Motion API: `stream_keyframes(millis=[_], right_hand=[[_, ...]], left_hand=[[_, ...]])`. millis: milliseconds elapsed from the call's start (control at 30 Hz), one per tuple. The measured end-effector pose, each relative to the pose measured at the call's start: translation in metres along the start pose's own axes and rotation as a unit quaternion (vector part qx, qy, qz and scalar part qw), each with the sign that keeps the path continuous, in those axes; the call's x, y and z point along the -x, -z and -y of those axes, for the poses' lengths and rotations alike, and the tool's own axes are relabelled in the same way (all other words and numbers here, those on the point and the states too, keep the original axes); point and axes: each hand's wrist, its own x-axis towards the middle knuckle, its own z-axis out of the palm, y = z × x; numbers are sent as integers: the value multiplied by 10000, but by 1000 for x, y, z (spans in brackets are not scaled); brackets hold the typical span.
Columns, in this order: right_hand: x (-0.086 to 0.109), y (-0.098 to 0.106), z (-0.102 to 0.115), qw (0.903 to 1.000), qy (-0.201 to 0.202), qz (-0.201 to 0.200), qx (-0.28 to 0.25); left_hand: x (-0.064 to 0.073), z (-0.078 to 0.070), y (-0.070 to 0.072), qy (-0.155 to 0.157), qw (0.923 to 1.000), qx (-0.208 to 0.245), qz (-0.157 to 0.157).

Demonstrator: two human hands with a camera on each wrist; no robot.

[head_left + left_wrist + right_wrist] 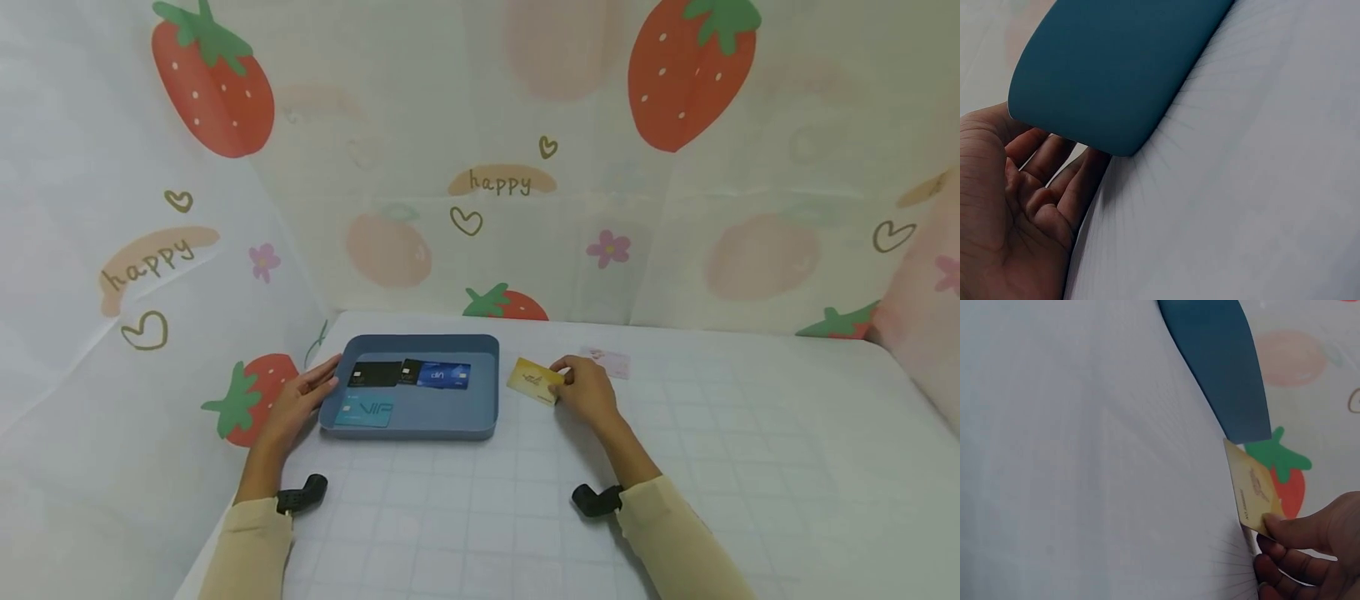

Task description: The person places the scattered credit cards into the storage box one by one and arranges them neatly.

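Note:
My right hand [588, 390] pinches a yellow card [534, 381] by its right edge, just right of a blue-grey tray [420, 427]. The right wrist view shows the thumb on the face of the yellow card [1252, 490] and the other fingers behind it. At the tray's left end, my left hand [294, 406] rests against the outer wall with fingers extended. Inside the tray lie a black card [373, 374], a dark blue card [446, 376] overlapping another dark card [408, 371], and a teal card [365, 410] marked VIP nearer the front.
A pale pink card [609, 362] lies on the white table [480, 517] behind my right hand, partly hidden by it. Sheets printed with strawberries and "happy" [502, 182] hang along the back and left side. A black wrist camera sits on each wrist.

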Motion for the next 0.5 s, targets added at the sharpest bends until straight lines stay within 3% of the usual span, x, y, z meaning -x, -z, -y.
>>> stream_keyframes(millis=[500], right_hand=[[1,9,1,9976,27,147,-672]], left_hand=[[-2,6,0,-34,10000,-5,-63]])
